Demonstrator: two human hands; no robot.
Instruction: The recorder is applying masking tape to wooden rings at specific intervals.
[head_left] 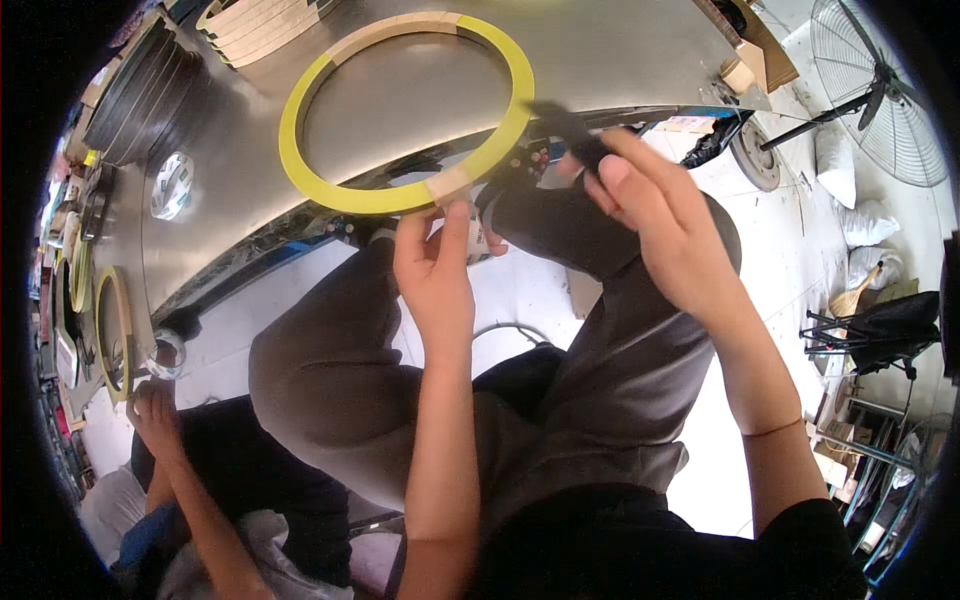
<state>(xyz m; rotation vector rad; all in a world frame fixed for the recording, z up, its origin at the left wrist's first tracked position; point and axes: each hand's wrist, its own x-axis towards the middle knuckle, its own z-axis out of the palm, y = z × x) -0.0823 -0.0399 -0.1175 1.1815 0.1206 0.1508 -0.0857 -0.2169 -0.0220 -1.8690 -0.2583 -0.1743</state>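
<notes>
A large flat ring [375, 200], yellow with tan sections, stands out over the near edge of the metal table. My left hand [436, 275] pinches its near rim by a tan section, thumb on top and fingers underneath. Something whitish with print shows beside those fingers, too hidden to name. My right hand [655, 215] is closed around a dark, blurred object [575, 132] with a narrow end pointing at the ring's right side. Whether that end touches the ring I cannot tell.
On the metal table [235, 150] stand stacks of tan rings [265, 30] and dark rings [145, 95], plus a tape roll [172, 185]. At the left, another person's hand [155, 415] is near a yellow-and-tan ring [113, 335]. A standing fan [880, 75] and a folded black chair [875, 330] are at the right.
</notes>
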